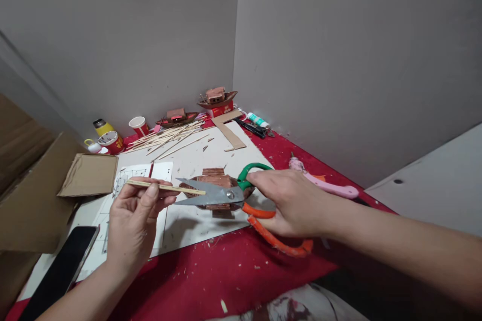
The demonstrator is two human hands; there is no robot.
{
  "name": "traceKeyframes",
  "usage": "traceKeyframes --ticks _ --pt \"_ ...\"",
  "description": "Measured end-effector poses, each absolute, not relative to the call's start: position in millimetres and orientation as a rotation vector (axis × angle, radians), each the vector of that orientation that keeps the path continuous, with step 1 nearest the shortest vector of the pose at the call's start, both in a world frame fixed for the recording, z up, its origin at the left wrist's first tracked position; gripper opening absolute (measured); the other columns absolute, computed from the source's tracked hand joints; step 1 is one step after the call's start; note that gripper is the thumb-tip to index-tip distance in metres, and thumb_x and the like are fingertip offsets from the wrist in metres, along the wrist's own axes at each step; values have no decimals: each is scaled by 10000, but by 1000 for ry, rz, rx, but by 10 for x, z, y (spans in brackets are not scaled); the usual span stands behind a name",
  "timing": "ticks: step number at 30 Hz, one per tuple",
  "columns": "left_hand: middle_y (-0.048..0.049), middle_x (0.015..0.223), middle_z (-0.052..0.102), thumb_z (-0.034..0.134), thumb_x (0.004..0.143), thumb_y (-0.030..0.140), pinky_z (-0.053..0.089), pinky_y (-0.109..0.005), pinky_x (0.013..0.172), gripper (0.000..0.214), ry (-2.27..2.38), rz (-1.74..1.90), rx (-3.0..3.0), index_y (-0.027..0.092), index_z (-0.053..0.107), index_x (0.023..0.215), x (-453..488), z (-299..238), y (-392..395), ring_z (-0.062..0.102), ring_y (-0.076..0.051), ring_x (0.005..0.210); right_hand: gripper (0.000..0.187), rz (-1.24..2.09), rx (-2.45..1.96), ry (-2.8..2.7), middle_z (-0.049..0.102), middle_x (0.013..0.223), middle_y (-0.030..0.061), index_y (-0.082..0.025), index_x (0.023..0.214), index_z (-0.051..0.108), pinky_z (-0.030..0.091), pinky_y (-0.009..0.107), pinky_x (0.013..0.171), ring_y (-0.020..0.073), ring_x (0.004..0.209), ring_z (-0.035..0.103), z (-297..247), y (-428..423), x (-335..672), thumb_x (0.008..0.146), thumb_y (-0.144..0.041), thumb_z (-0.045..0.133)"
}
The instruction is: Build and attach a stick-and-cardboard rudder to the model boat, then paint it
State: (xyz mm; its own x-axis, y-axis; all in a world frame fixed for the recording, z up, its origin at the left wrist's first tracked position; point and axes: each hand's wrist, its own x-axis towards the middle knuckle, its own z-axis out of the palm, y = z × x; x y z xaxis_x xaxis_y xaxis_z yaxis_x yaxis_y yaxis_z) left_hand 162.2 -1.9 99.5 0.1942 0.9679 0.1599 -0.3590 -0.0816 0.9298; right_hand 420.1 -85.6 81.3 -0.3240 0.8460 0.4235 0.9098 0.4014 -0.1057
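Observation:
My left hand (137,210) pinches a thin wooden stick (165,187) between thumb and fingers, its free end pointing right. That end lies between the parted blades of a pair of scissors (218,194). My right hand (286,200) is closed round the scissors' handles, one green and one orange. Beneath the blades, on the white board, sits a small brown model boat (216,180), partly hidden by the scissors. Under my left hand lies a sheet with a line drawing (130,173), partly covered.
Several loose sticks (169,138), two more model boats (176,117) (217,96) and paper cups (138,126) stand along the back. A pink glue gun (331,185) lies right. At left are a phone (62,266) and cardboard box (33,200). Grey walls close in behind.

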Motion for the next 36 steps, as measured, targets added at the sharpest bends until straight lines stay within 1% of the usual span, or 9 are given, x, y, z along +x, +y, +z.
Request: traceKeyframes --ticks 4,9,14,21,24,28,32,36 --pt "-19 787 758 811 734 237 610 -204 660 163 740 1295 1135 174 670 787 1643 956 -61 737 -145 712 230 -240 -1622 -2245 616 759 69 -155 863 560 361 289 569 214 673 576 871 -854 4204 787 -370 582" --pt "-22 757 760 828 710 267 610 -215 636 218 776 1294 1110 171 649 787 1678 929 -134 741 -157 687 249 -257 -1634 -2252 612 795 89 -145 884 558 392 305 601 226 701 573 877 -837 4223 799 -379 561" --pt "-17 728 763 839 694 276 600 -200 619 253 796 1287 1071 174 630 795 1696 945 -146 740 -153 651 214 -268 -1581 -2232 599 712 68 -175 807 536 337 295 552 211 620 545 823 -826 4240 807 -389 524" --pt "-17 711 757 839 696 284 599 -196 620 253 804 1271 1072 164 644 803 1702 938 -147 739 -151 655 224 -235 -1528 -2233 617 685 57 -181 800 542 317 281 549 197 599 557 759 -830 4276 784 -405 543" --pt "-17 727 757 833 705 280 602 -194 623 233 804 1268 1080 162 653 795 1698 933 -152 738 -148 667 201 -247 -1538 -2232 599 639 36 -190 756 525 269 274 520 175 551 529 753 -844 4274 784 -389 537" --pt "-18 763 760 834 703 266 612 -208 638 212 799 1296 1116 162 658 762 1683 935 -153 735 -146 676 196 -227 -1537 -2238 573 593 17 -210 699 489 241 270 504 160 514 499 750 -854 4280 794 -379 516" --pt "-18 769 760 834 703 269 617 -217 632 212 798 1298 1130 167 657 764 1674 926 -144 735 -150 675 186 -265 -1578 -2207 584 607 21 -204 712 506 240 265 507 163 520 514 776 -853 4284 783 -373 535" --pt "-20 755 758 830 710 277 617 -226 630 221 784 1287 1133 170 649 781 1685 912 -148 742 -165 688 208 -251 -1666 -2238 623 702 46 -191 764 536 283 273 534 191 615 570 824 -846 4271 792 -395 562"
